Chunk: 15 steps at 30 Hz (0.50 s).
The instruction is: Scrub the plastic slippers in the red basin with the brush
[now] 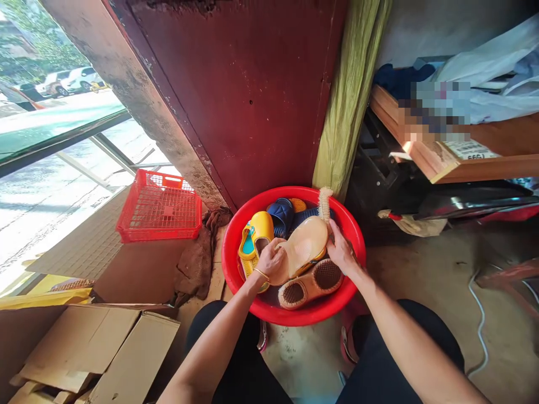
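Observation:
My left hand (272,261) grips the narrower end of a beige, sole-shaped insole (307,241), its broad end toward my right hand. My right hand (340,247) is closed at the insole's far edge, with a pale bristled scrub brush (324,205) sticking up from its fingers; the brush's handle is mostly hidden. Both hands are over a red basin (290,318) holding several slip-on shoes. A yellow clog (261,227) lies on the left, a dark blue clog (281,216) behind it. A brown shoe (311,285) lies sole up at the front.
A red plastic crate (162,207) stands on cardboard to the left, beside a brown cloth (197,264). Cardboard boxes (84,342) fill the lower left. A dark red door panel (236,101) and a green curtain (349,95) rise behind the basin. A wooden tray (463,168) juts out right.

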{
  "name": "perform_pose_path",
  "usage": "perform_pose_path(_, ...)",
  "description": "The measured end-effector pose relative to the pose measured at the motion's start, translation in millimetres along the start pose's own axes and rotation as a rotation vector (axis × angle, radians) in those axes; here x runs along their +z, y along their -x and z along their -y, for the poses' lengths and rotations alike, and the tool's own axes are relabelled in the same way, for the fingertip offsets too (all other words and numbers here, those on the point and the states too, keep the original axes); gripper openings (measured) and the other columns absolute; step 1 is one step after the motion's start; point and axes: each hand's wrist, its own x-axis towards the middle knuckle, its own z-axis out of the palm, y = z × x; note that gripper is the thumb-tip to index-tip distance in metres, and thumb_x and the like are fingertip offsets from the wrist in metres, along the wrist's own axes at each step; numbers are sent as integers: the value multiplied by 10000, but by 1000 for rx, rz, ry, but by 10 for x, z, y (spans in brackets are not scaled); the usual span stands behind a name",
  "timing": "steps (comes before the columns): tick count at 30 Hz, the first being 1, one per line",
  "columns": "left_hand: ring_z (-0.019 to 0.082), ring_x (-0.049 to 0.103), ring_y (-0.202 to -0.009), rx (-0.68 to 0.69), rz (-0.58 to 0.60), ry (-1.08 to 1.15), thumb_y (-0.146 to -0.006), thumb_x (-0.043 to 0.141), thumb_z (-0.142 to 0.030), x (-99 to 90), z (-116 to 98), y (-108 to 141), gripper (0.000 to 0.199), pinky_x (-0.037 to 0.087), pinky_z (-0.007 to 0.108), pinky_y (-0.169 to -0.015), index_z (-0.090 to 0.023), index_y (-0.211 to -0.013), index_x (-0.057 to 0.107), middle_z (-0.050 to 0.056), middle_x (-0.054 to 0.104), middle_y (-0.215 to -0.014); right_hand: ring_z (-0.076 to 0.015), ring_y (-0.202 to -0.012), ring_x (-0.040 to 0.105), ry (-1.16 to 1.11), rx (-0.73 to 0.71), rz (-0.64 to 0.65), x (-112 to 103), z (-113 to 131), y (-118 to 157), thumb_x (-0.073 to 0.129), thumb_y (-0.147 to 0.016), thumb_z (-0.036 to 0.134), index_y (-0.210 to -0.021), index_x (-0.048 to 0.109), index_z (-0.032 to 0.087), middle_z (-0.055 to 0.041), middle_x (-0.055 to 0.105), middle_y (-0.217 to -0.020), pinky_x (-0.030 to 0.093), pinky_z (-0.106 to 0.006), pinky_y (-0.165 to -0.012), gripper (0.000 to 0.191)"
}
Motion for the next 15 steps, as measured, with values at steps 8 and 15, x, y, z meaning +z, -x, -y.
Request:
perform_pose_path(8,272,620,-1081,54,-99,-868,-789,605,-127,-39,-155,59,475,470,376,-941,-241,-1241,695,92,701,-1115,-275,-990,719,319,-154,-90,-56,166,149,360,-1017,311,-1608,299,179,-164,696,-1259,584,-343,-800,609)
perform_pose_path(15,292,620,-1125,106,-299,-868,-825,621,-181,-178,-137,-35,431,470,393,-972,-271,-1244,668,93,682,-1206,-251,-808,727,518,-101,127,-189,108,116,426,-989,261,-1594,342,298,-126,735,-1119,555,-332,-703,611)
